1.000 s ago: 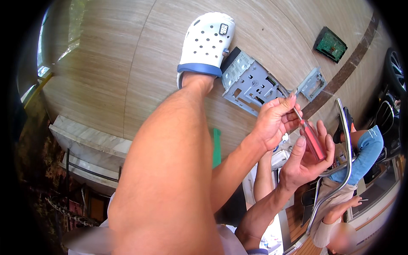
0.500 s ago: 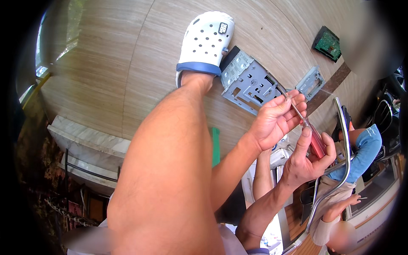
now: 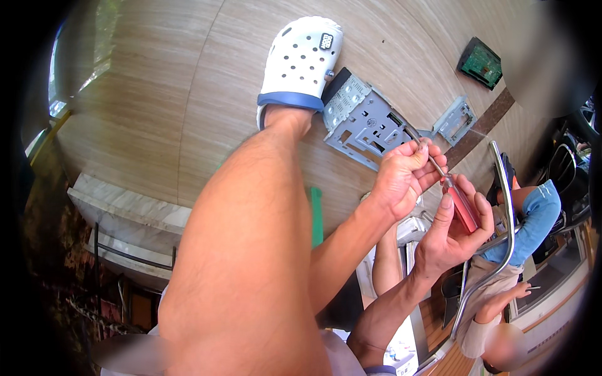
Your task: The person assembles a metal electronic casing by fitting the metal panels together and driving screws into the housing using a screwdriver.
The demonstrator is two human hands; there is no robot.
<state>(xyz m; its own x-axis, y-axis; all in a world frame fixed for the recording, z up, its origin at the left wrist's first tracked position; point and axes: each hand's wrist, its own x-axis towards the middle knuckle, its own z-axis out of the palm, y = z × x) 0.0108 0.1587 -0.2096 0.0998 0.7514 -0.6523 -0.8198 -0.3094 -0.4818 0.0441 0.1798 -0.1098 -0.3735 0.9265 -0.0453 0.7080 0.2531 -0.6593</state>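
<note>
Your left hand (image 3: 401,178) pinches the shaft of the screwdriver (image 3: 446,188) while your right hand (image 3: 453,235) grips its red handle, both held above the floor (image 3: 157,106), near the grey metal chassis (image 3: 364,122) beside your white clog (image 3: 300,62).

The metal chassis (image 3: 364,122) lies on the floor (image 3: 157,94), touching the clog (image 3: 300,62) at its left. Right of the chassis sits a small bracket (image 3: 456,120); farther right, probably a circuit board (image 3: 480,62).
</note>
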